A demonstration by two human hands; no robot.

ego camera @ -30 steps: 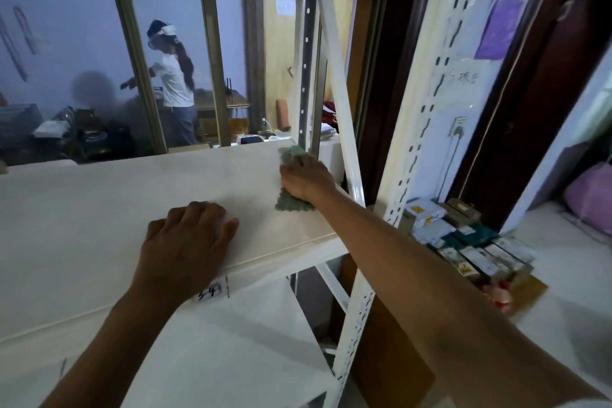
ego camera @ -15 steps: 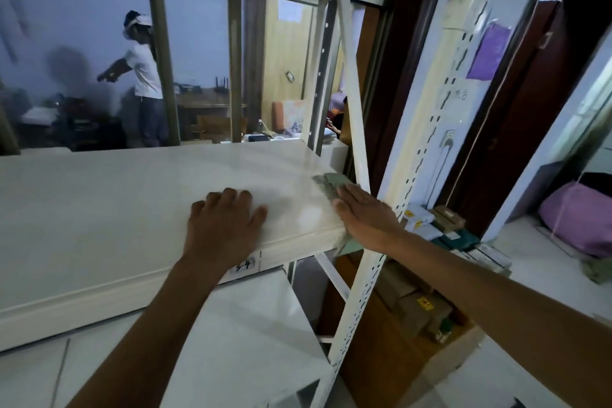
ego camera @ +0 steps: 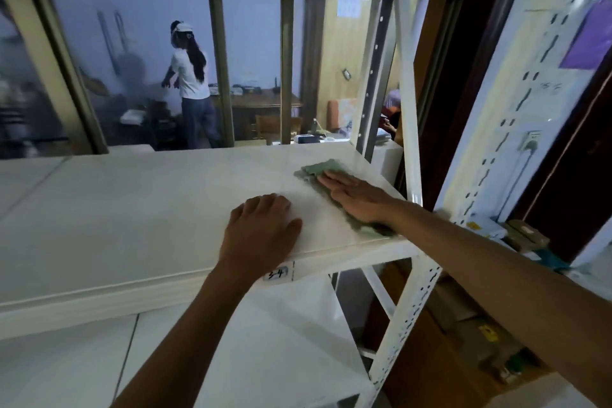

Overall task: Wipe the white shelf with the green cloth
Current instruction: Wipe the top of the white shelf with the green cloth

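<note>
Head view:
Change: green textured cloth [ego camera: 320, 170] w/ right hand [ego camera: 356, 197] now back fully on white flat shelf board [ego camera: 132, 215], vs hanging off front right corner 0.5 s ago.
R grip: palm flat, fingers straight, pressing cloth near right edge.
L grip: left hand [ego camera: 261, 232] spread flat at front edge, holding nothing, unmoved.
Containers: small cardboard boxes [ego camera: 526, 235] on floor, contents unclear.

The light is dim and cool, with a bluish cast on the far wall behind the glass panes. A soft sheen lies on the flat white shelf board [ego camera: 132, 215]. The perforated white metal upright [ego camera: 516, 129] at the right is smeared by motion blur. Straight frame lines bow near the edges from the wide lens.
</note>
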